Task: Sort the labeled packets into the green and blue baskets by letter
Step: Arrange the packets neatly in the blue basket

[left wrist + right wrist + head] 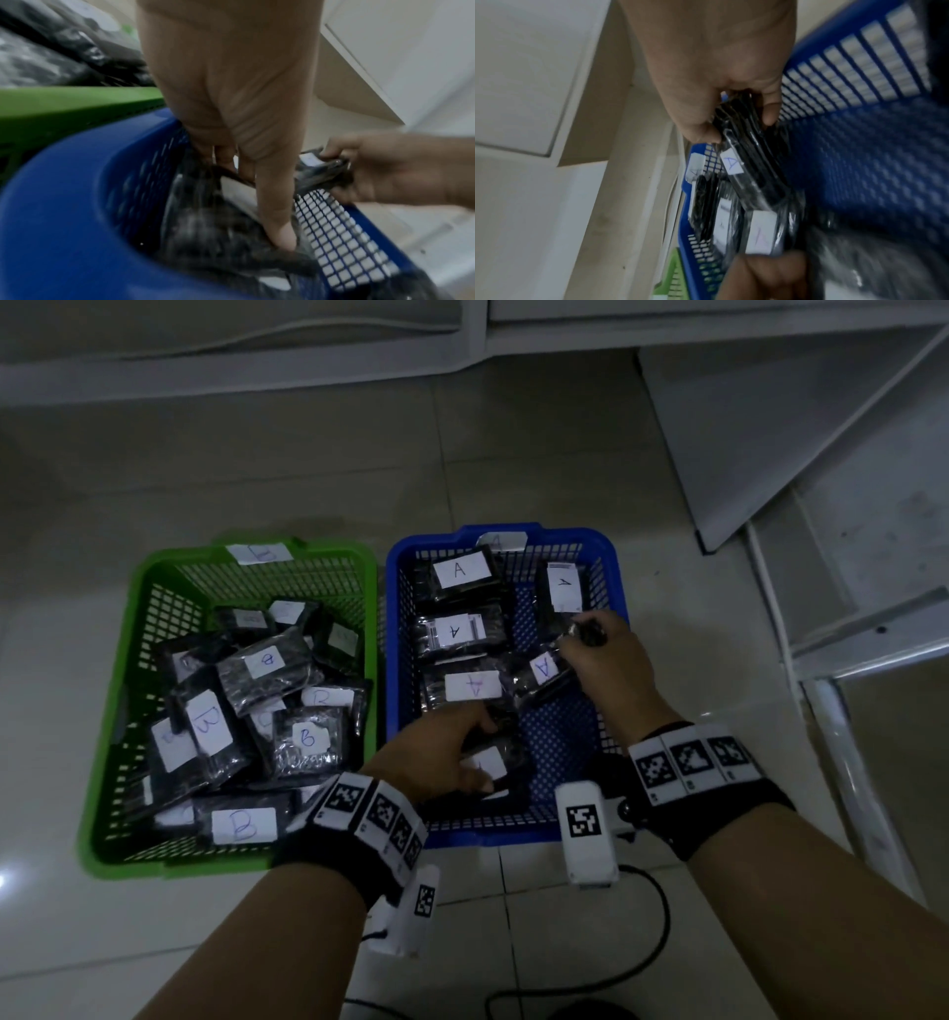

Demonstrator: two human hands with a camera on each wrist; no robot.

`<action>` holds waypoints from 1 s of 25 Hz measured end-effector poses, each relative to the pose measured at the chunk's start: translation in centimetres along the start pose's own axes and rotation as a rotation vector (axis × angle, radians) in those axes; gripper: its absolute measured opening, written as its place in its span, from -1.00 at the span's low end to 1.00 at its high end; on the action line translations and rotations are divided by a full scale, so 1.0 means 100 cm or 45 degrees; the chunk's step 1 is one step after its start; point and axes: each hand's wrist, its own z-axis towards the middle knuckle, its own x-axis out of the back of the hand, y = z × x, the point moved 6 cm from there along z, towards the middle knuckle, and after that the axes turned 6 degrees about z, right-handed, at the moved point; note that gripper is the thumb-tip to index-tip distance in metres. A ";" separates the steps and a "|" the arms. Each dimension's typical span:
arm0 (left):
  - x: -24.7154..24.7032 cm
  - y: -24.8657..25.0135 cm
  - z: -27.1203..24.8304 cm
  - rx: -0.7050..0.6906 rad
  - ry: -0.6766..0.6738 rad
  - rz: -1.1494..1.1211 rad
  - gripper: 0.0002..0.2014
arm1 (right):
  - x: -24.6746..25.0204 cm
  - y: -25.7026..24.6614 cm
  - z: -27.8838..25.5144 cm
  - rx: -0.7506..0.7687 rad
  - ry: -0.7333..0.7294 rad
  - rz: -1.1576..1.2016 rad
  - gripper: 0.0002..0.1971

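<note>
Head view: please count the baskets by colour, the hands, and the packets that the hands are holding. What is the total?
Green basket: 1
Blue basket: 1
Hands, left hand and right hand: 2
Held packets, left packet and right packet: 2
Total: 6

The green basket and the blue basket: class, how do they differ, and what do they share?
The green basket holds packets labeled B; the blue basket holds packets labeled A. The green basket is piled full, while the blue basket still shows bare floor mesh. Both hands, the left hand and right hand, grip packets in the blue basket, none in the green. Both are mesh-walled, tagged at the far rim.
</note>
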 end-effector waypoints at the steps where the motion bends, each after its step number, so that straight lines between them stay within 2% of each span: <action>1: -0.001 0.001 0.001 -0.027 -0.031 -0.002 -0.43 | 0.003 -0.005 0.002 0.086 -0.043 -0.123 -0.77; 3: 0.000 0.003 0.002 -0.048 -0.054 -0.028 -0.49 | 0.000 -0.006 0.007 0.160 -0.264 -0.420 -0.63; 5: 0.002 0.005 0.004 -0.057 -0.070 0.050 -0.54 | -0.013 0.007 0.003 0.067 -0.593 -0.673 -0.48; 6: 0.003 0.005 0.005 -0.062 -0.055 0.087 -0.57 | -0.018 0.015 0.001 0.057 -0.658 -0.738 -0.43; 8: 0.006 0.005 0.006 -0.070 0.046 0.096 -0.68 | -0.016 0.022 -0.001 0.110 -0.481 -0.718 -0.46; 10: 0.011 0.006 0.008 -0.076 0.199 0.100 -0.79 | -0.008 0.022 -0.009 0.207 -0.235 -0.654 -0.60; 11: 0.012 0.007 0.009 -0.082 0.263 0.122 -0.81 | -0.007 0.022 -0.013 0.260 -0.196 -0.642 -0.66; 13: 0.011 0.009 0.014 -0.109 0.321 0.164 -0.79 | -0.016 0.026 -0.023 0.312 -0.291 -0.740 -0.61; 15: 0.006 0.011 0.017 -0.117 0.291 0.140 -0.76 | -0.029 0.035 -0.027 0.287 -0.433 -0.877 -0.36; 17: 0.001 0.013 0.019 -0.104 0.232 0.146 -0.73 | -0.037 0.045 -0.022 0.216 -0.464 -0.964 -0.21; 19: -0.002 0.014 0.018 -0.098 0.204 0.172 -0.73 | -0.042 0.051 -0.018 0.161 -0.467 -1.037 -0.20; 22: -0.001 0.010 0.015 -0.052 0.192 0.119 -0.73 | -0.043 0.059 -0.013 0.075 -0.512 -1.112 -0.34; 25: -0.002 0.006 0.013 -0.007 0.173 0.116 -0.65 | -0.034 0.045 -0.012 0.158 -0.393 -1.047 -0.41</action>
